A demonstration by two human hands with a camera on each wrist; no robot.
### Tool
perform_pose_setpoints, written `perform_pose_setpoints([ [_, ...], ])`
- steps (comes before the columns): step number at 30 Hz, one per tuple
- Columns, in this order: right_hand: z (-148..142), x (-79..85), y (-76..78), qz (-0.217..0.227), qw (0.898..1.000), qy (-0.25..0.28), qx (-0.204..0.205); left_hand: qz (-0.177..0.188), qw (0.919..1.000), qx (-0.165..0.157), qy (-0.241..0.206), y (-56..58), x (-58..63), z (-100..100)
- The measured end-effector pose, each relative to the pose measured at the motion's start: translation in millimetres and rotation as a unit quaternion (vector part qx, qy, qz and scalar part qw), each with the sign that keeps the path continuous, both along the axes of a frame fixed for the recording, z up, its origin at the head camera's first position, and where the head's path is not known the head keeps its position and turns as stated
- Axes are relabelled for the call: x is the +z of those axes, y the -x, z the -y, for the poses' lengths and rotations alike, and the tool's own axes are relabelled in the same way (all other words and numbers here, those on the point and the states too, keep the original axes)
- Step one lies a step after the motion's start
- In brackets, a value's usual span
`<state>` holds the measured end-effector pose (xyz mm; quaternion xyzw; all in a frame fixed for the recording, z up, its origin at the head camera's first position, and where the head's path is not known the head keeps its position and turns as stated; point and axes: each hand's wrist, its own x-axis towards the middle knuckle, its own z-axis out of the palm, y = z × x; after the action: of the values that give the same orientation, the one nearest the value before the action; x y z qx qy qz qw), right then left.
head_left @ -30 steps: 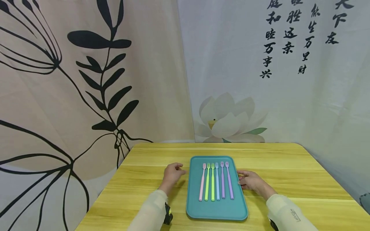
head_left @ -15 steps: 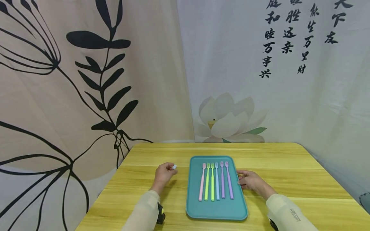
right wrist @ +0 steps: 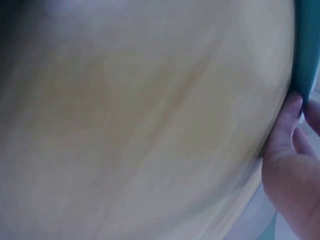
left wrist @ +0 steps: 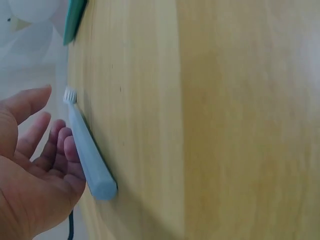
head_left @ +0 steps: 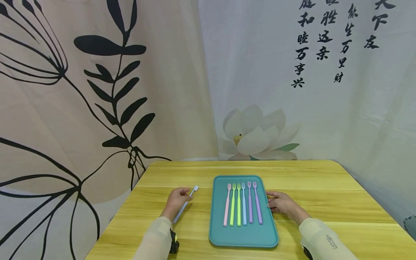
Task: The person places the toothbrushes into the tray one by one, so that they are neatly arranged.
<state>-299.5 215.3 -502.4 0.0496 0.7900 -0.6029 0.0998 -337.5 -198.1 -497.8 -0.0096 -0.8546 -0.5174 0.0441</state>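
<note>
A light blue toothbrush (left wrist: 90, 150) with a white-bristled head lies slanted on the wooden table, left of the tray. Beside it is my left hand (head_left: 177, 201), thumb apart and fingers loosely bent; in the left wrist view the fingertips (left wrist: 71, 149) are right along the handle without closing round it. A teal tray (head_left: 243, 237) holds several toothbrushes side by side, heads pointing away: pink (head_left: 226, 207), yellow-green (head_left: 238, 207), blue (head_left: 244, 207) and purple (head_left: 258, 207). At the tray's right rim rests my right hand (head_left: 283, 205), its fingertips (right wrist: 295, 102) against the outer edge.
The wooden table (head_left: 325, 187) reaches back to a cloth backdrop (head_left: 182, 90) printed with dark plants, a pale flower and writing. A dark cable (left wrist: 71, 225) shows beyond the left hand in its wrist view.
My left hand has moved left, away from the tray. The light blue toothbrush, hidden at first, came into view by its head and now shows along its length. The right hand has stayed at the tray.
</note>
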Motion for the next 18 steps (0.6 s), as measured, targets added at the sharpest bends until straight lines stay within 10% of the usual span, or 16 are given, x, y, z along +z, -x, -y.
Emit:
perform_pose_setpoints([
  [18, -1, -0.7, -0.9, -0.004, 1.0, 0.011, 0.006, 0.071, 0.9962, -0.03, -0.042, -0.5, -4.7, 19],
])
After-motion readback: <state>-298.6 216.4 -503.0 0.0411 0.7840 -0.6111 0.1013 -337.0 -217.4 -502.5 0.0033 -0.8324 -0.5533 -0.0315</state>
